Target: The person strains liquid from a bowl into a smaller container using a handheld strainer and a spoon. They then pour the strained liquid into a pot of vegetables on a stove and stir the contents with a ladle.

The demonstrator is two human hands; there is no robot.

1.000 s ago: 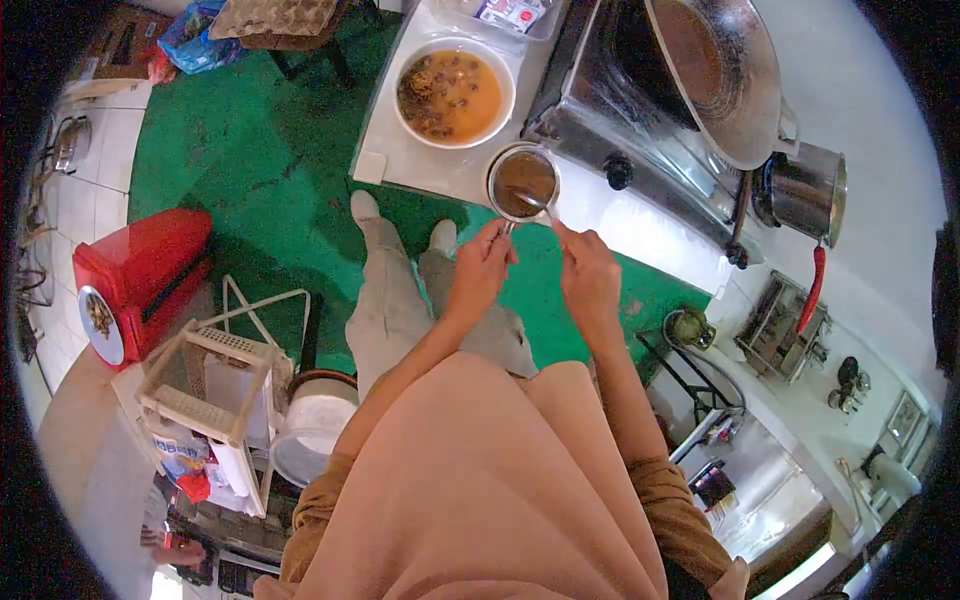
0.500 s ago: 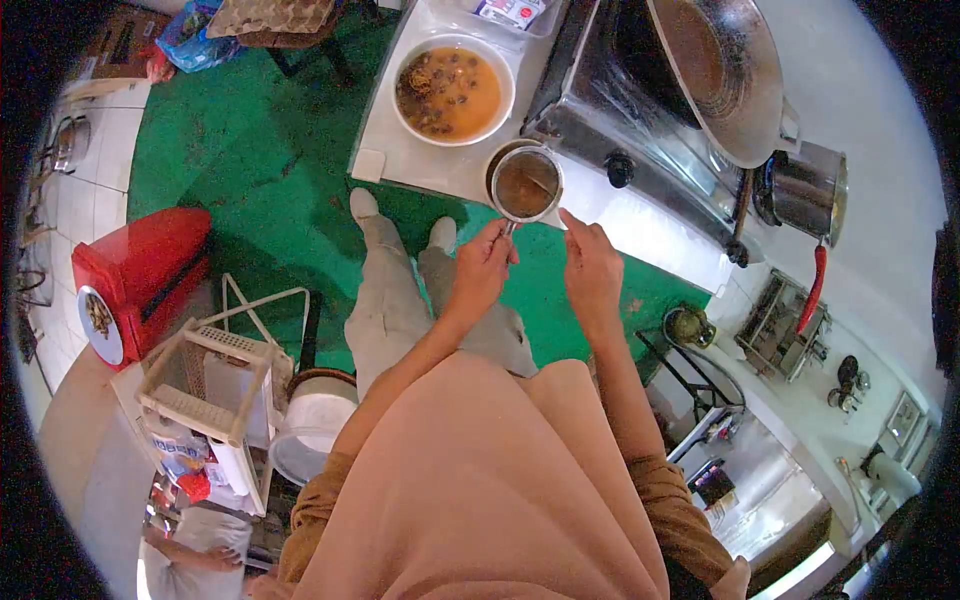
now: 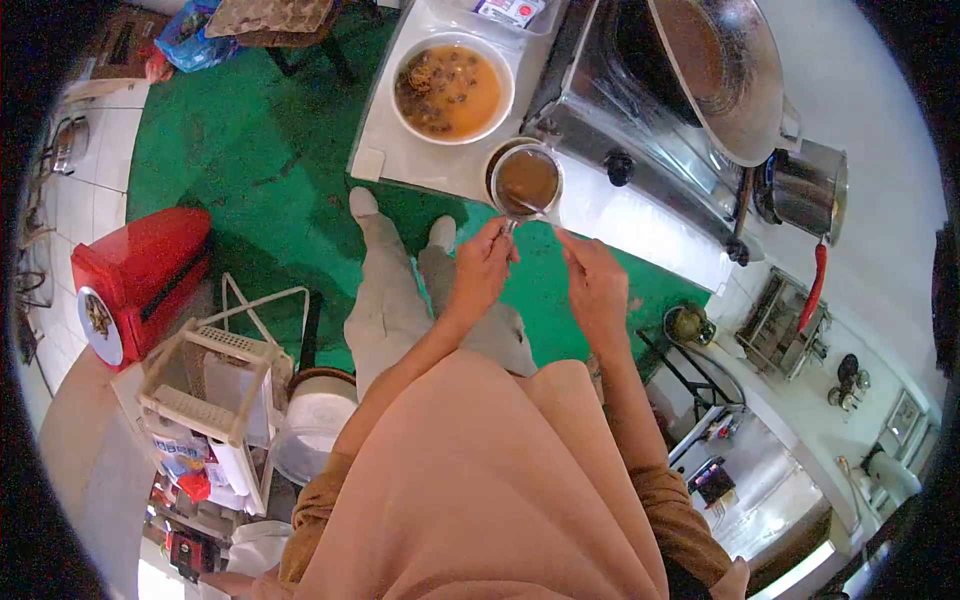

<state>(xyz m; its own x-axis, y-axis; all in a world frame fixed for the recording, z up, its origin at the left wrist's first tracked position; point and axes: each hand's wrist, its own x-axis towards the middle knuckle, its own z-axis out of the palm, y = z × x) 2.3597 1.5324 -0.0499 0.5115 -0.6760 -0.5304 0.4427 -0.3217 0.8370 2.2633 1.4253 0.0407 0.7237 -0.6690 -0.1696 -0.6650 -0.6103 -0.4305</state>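
A round strainer (image 3: 528, 181) with brown contents sits over a container at the counter's front edge. My left hand (image 3: 484, 262) is closed round the strainer's handle. In my right hand (image 3: 594, 278) is a thin metal spoon (image 3: 536, 207), its far end inside the strainer; the fingers are pinched on it. Just beyond the strainer, a large white bowl (image 3: 508, 92) holds orange-brown liquid with dark pieces. Most of the container under the strainer is hidden.
A stove (image 3: 640, 150) carries a large wok (image 3: 745, 110) at the upper right, with a metal pot (image 3: 812, 190) beside it. A red bin (image 3: 150, 265) and a beige rack (image 3: 205, 385) stand left. Another person's arm (image 3: 230, 583) shows at the lower left.
My right hand has shifted slightly right and down, and the spoon has moved lower within the strainer. My left hand keeps its hold. At the lower left, the other person has moved.
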